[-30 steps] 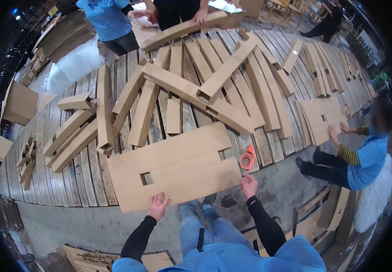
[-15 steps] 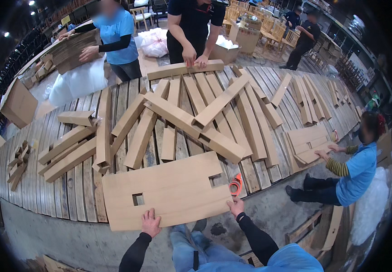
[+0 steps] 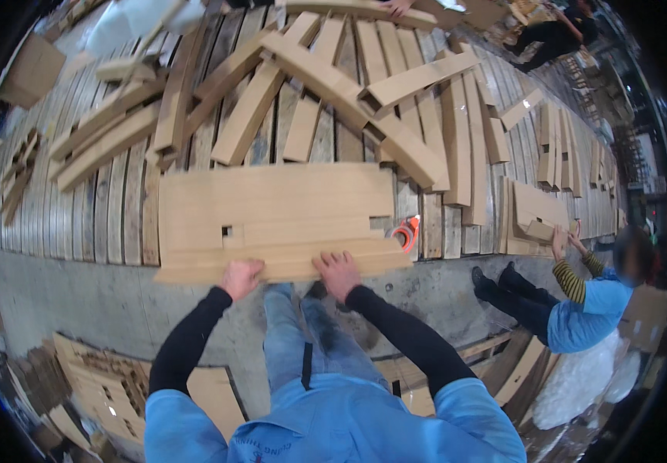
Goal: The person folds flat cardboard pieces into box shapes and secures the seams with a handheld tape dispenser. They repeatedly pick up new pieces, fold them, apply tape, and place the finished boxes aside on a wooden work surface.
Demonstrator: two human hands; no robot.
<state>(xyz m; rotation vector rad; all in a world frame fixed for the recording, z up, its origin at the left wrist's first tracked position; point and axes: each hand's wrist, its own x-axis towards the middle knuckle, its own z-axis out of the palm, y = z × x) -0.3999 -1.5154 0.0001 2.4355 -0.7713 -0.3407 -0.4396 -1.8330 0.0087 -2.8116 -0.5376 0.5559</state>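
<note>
At the near edge the person's own light-blue shirt [image 3: 349, 417], black sleeves [image 3: 187, 339] and jeans [image 3: 295, 332] show, with cut cardboard pieces [image 3: 106, 390] lying on the concrete floor [image 3: 117, 312] to the left. The left hand [image 3: 241, 278] is curled closed on the near edge of a flat brown cardboard sheet [image 3: 295, 201]; the right hand [image 3: 338, 274] has its fingers bent over that same edge a little further along, its thumb hidden beneath, so how tightly it holds cannot be told. The sheet lies on the slatted wooden table [image 3: 129, 220] directly in front of the person, its near strip creased along its length and jutting past the table's edge; a small square hole sits left of its middle and a notch cuts into its right end. Just beside that end rests an orange-red tape dispenser [image 3: 406, 233]. To the right, a co-worker [image 3: 592, 312] in a blue shirt and striped sleeves has both hands at another cardboard piece [image 3: 540, 202]. Beyond the sheet, long folded cardboard tubes [image 3: 352, 100] lie crisscrossed, and at the far side another person's hand [image 3: 397, 7] touches one long tube [image 3: 349, 8].
</note>
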